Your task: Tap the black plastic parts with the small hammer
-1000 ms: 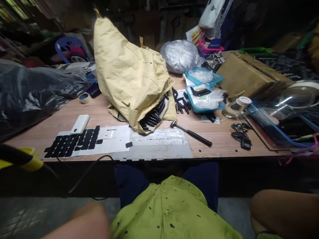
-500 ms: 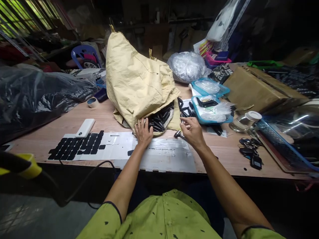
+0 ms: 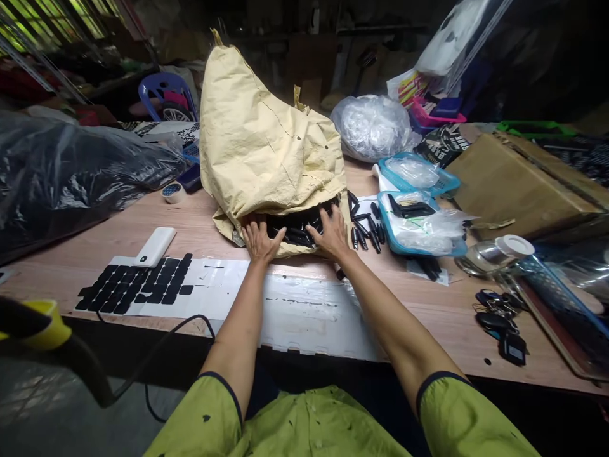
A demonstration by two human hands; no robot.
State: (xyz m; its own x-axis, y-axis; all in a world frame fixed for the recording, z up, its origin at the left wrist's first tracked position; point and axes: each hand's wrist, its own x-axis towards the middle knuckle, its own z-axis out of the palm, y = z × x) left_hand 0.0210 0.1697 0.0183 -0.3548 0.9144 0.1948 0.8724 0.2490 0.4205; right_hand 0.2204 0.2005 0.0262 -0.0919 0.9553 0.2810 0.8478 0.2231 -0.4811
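Pale yellow paper sack [image 3: 266,146]; glossy black pieces [image 3: 297,228]. Light wood-grain table [image 3: 428,304]. White sheet [image 3: 219,282] gridded with black squares. Light blue trays [image 3: 386,223]. Shiny black plastic bag [image 3: 71,171]. Lime-green shirt [image 3: 309,425] flecked with dark specks, navy-edged sleeves.

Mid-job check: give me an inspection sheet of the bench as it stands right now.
Surface: wooden table, crowded.
Job's things: yellow paper sack, its mouth open toward the person; black parts in the mouth, loose ones beside it.
Clutter: sheet of black pads, white power bank, tape roll, blue trays, jar, keys.
Hands: left hand open at the sack's lower lip; right hand open, fingers spread over the black parts.
Cables: black cable hanging off the front edge.
Surroundings: black plastic bag left, cardboard box right, purple chair behind.
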